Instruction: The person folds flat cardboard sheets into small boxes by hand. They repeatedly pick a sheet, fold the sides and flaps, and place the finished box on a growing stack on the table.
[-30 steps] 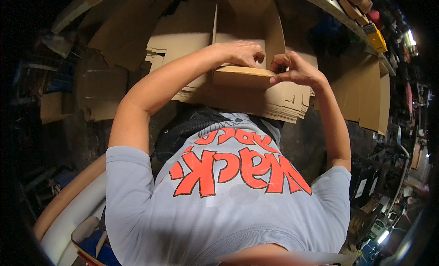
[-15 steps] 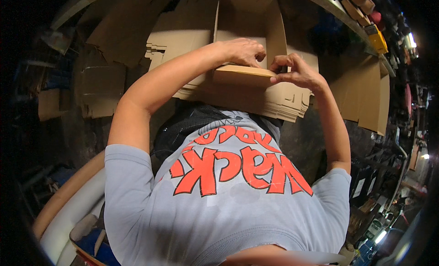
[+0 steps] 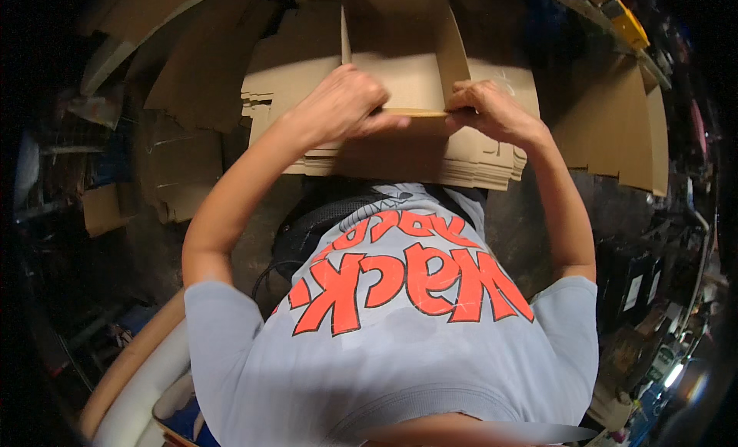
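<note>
Left hand: the left hand (image 3: 338, 105) is curled over the near edge of the cardboard box (image 3: 400, 59), knuckles up, fingers folded down onto the front flap and pressing it; the fingertips lie along the fold.
Right hand: the right hand (image 3: 488, 109) pinches the same near edge of the cardboard box at its right corner, thumb and fingers drawn together on the card.
Hands together: both sit on the box's front edge, close but apart, with a short strip of edge showing between them.
Cardboard box: half-formed, open-topped, plain brown; its left and right walls stand upright beyond the hands, and it rests on top of the stack of flat cardboard (image 3: 469, 159).
Stack of flat cardboard: many brown sheets piled evenly under the box, their layered edges showing below and to either side of it.
Bench: the dark bench (image 3: 254, 216) carries the stack and shows in front of the box, toward the person.
Loose cardboard sheets: large loose cardboard sheets (image 3: 207, 78) lean and lie left of the box; more stand to its right.
Shirt: a grey shirt (image 3: 400, 347) with red lettering fills the view nearer than the box.
Yellow thing: a yellow thing (image 3: 629, 28) sits far right of the box, perhaps a tool; too small to tell.
</note>
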Motion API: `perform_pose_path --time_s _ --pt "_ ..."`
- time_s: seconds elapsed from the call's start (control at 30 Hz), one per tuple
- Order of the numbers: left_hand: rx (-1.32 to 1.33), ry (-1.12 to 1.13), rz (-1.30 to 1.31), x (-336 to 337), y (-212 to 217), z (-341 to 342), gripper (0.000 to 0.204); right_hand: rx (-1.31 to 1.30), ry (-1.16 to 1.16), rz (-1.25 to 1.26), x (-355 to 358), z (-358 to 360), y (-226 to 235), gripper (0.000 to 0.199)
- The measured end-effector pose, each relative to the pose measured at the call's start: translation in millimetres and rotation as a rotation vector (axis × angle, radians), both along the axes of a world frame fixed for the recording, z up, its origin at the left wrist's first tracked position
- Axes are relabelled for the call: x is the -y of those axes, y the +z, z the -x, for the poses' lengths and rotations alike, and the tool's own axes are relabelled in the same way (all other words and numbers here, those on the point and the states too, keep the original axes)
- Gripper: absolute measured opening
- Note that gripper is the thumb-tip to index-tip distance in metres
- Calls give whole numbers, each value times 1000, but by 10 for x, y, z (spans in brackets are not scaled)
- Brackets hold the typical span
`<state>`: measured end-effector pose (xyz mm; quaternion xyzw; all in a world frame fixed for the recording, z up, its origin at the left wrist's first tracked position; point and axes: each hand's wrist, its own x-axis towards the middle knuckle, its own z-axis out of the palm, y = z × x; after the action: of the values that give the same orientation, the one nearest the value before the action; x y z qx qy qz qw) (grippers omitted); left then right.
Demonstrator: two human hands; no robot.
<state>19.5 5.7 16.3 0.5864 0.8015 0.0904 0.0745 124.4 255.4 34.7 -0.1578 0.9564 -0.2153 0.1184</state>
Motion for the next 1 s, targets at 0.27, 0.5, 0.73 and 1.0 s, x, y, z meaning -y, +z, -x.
perform_pose_path --time_s 0.27,0.5,0.73,1.0 --pt "-8 22 -211 407 -8 -33 38 -224 -40 -55 321 -189 64 21" --pt "11 337 59 632 213 -273 89 -657 -360 423 213 -104 -493 34" --pt "63 212 -6 994 86 -513 9 -580 -375 -41 -7 -222 -1368 33" --pt "-254 778 -459 1494 1821 -879 27 -623 -416 -47 35 -249 -1363 25"
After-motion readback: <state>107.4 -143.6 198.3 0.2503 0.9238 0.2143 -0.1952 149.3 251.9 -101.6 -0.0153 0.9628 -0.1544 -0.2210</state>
